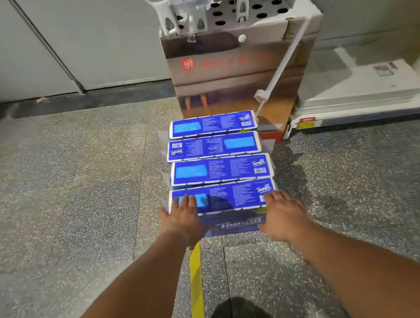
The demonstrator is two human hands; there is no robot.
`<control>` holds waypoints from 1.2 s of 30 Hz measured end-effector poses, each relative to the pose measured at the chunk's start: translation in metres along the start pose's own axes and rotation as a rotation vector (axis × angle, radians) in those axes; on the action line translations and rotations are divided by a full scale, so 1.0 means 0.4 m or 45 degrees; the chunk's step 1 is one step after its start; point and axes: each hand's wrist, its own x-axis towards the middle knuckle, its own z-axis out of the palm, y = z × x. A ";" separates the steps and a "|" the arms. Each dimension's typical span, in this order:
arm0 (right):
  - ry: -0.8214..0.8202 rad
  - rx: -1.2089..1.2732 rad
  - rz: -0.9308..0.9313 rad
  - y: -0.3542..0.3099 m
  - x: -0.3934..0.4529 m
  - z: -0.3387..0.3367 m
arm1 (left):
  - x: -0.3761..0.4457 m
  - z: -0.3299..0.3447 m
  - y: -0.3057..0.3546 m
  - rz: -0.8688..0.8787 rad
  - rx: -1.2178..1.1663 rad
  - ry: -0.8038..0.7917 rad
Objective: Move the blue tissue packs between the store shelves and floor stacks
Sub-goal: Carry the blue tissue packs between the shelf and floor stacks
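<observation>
Several blue tissue packs stand in a row on the speckled floor, running away from me. The nearest pack (230,201) is between my hands. My left hand (184,218) lies flat on its left end, fingers spread over the top. My right hand (284,213) presses against its right end, fingers apart. Behind it sit a second pack (220,169), a third pack (212,146) and the farthest pack (213,124). Whether the nearest pack is lifted off the floor cannot be told.
A tall cardboard display box (236,77) with white tools on top stands right behind the row. A low store shelf (365,107) is at the right. A yellow floor stripe (196,291) runs toward me. A grey wall (34,48) is at the back left.
</observation>
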 end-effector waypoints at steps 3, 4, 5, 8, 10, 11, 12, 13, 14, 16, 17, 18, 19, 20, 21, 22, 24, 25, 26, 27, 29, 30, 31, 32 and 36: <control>0.045 -0.009 -0.036 0.019 0.141 0.118 | 0.159 0.112 0.013 -0.055 -0.030 0.034; 0.053 0.002 -0.043 0.023 0.181 0.152 | 0.202 0.148 0.017 -0.077 -0.087 0.053; 0.072 0.007 -0.050 0.026 0.213 0.184 | 0.237 0.184 0.021 -0.094 -0.144 0.089; 0.295 -0.162 -0.096 0.011 0.245 0.256 | 0.287 0.251 0.033 -0.127 -0.089 0.242; 0.373 -0.286 -0.102 -0.003 0.230 0.267 | 0.284 0.247 0.029 -0.139 0.007 0.298; 0.379 -0.301 -0.108 -0.006 0.225 0.263 | 0.278 0.241 0.021 -0.130 0.043 0.309; 0.374 -0.296 -0.124 -0.005 0.227 0.256 | 0.273 0.237 0.011 -0.113 0.077 0.307; 0.356 -0.281 -0.148 0.000 0.234 0.248 | 0.271 0.237 0.000 -0.100 0.103 0.287; 0.324 -0.261 -0.179 0.006 0.245 0.245 | 0.268 0.241 -0.011 -0.096 0.114 0.258; 0.248 -0.221 -0.237 0.021 0.263 0.254 | 0.268 0.260 -0.023 -0.088 0.110 0.197; 0.230 -0.215 -0.250 0.027 0.269 0.268 | 0.270 0.273 -0.025 -0.077 0.096 0.190; 0.236 -0.221 -0.254 0.032 0.272 0.282 | 0.272 0.283 -0.025 -0.061 0.068 0.217; 0.262 -0.239 -0.254 0.033 0.273 0.294 | 0.274 0.290 -0.025 -0.041 0.031 0.277; 0.299 -0.271 -0.251 0.033 0.272 0.302 | 0.270 0.294 -0.024 -0.020 -0.006 0.348; 0.335 -0.306 -0.254 0.032 0.268 0.304 | 0.261 0.294 -0.023 -0.003 -0.044 0.406; 0.364 -0.332 -0.264 0.029 0.260 0.300 | 0.247 0.293 -0.023 0.008 -0.089 0.444; 0.395 -0.331 -0.292 0.023 0.239 0.272 | 0.212 0.285 -0.026 0.016 -0.180 0.480; 0.399 -0.324 -0.301 0.019 0.226 0.244 | 0.191 0.268 -0.031 0.009 -0.218 0.483; 0.392 -0.321 -0.312 0.010 0.208 0.207 | 0.167 0.242 -0.041 -0.001 -0.249 0.483; 0.379 -0.318 -0.328 -0.003 0.187 0.164 | 0.138 0.209 -0.053 -0.011 -0.265 0.484; 0.373 -0.311 -0.361 -0.036 0.134 0.060 | 0.069 0.121 -0.081 -0.025 -0.254 0.497; 0.365 -0.311 -0.372 -0.055 0.102 0.001 | 0.027 0.068 -0.095 -0.035 -0.249 0.501; 0.354 -0.305 -0.381 -0.074 0.066 -0.062 | -0.019 0.011 -0.109 -0.042 -0.247 0.513; 0.351 -0.291 -0.388 -0.095 0.027 -0.128 | -0.068 -0.051 -0.125 -0.045 -0.242 0.532; 0.376 -0.251 -0.416 -0.188 -0.147 -0.429 | -0.291 -0.333 -0.195 -0.070 -0.224 0.589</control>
